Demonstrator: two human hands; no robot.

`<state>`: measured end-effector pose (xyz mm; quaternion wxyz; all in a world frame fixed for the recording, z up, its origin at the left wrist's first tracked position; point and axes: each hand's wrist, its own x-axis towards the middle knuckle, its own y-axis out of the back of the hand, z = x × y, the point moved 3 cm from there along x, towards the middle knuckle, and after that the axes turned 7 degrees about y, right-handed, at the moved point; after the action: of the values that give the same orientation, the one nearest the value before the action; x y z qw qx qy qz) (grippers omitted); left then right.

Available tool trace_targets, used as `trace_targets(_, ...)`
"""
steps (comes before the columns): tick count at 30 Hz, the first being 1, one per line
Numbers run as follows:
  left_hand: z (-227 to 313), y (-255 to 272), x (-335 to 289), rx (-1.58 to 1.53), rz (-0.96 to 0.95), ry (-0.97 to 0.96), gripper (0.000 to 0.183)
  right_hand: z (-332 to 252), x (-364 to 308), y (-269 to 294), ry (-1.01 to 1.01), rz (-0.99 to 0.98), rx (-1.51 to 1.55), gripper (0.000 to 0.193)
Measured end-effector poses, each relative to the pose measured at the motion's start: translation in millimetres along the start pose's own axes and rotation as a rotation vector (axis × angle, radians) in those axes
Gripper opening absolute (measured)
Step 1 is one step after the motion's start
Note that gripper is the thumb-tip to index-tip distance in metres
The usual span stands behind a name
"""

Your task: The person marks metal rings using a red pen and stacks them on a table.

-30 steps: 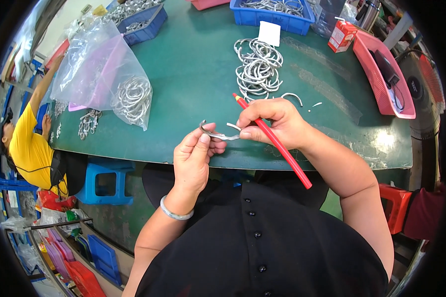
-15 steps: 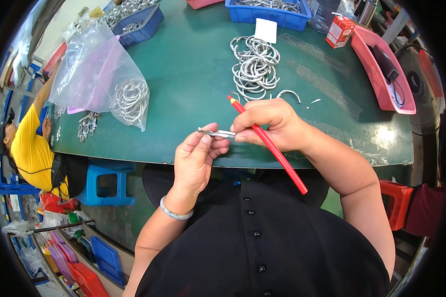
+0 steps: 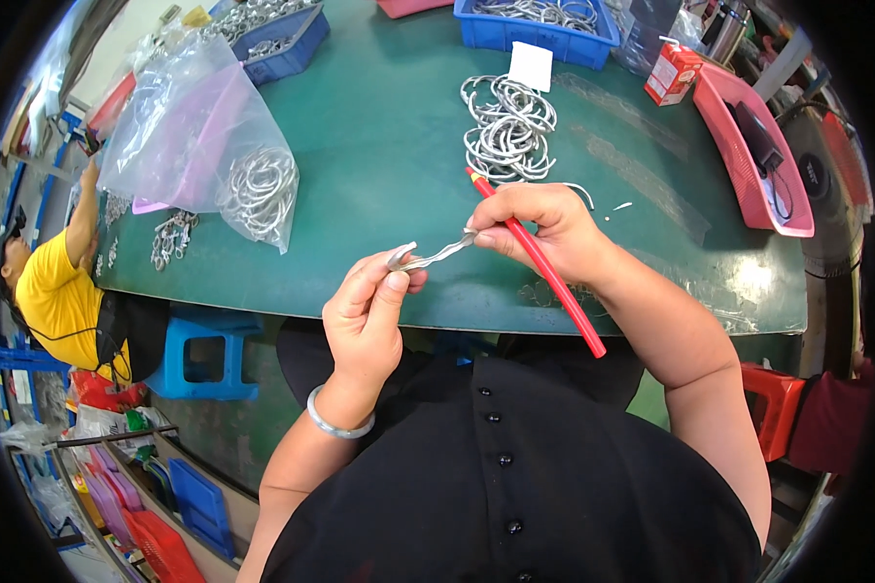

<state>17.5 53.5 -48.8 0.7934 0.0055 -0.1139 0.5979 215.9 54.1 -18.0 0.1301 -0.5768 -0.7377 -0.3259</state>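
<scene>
Above the table's near edge, my left hand pinches a small curved silver metal piece between thumb and fingers. A thin, pale, twisted strip stretches from that piece up to my right hand. Thumb and forefinger of the right hand pinch the strip's far end. The same hand also keeps a long red pencil-like stick, with a yellow band near its upper end, slanting across the palm. Just beyond the right hand lies a heap of silver metal rings on the green table.
A clear plastic bag of rings lies at the left, by small metal parts. Blue bins stand far back. On the right are a pink basket and a red carton. A person in yellow sits at left.
My hands have moved apart, the right one slightly up and away. The pale strip now spans the gap between them; before, the fingers were nearly together on the metal piece.
</scene>
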Motion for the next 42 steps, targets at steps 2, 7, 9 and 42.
trace_targets(2,5.2,-0.9,-0.8,0.054,-0.002,-0.070,0.020,0.4,0.8,0.5,-0.030,0.007,0.005,0.011)
trace_targets(7,17.0,-1.4,-3.5,0.264,-0.033,-0.211,0.018,2.0,-0.4,-1.6,-0.095,0.013,0.075,0.010)
trace_targets(9,19.5,-2.5,-4.3,0.350,-0.045,-0.289,0.017,2.8,-1.0,-2.6,-0.124,0.018,0.114,0.010)
trace_targets(42,-5.8,-38.3,7.5,-0.697,-0.378,0.878,0.020,18.6,-7.2,-7.0,-0.375,0.023,0.521,0.010)
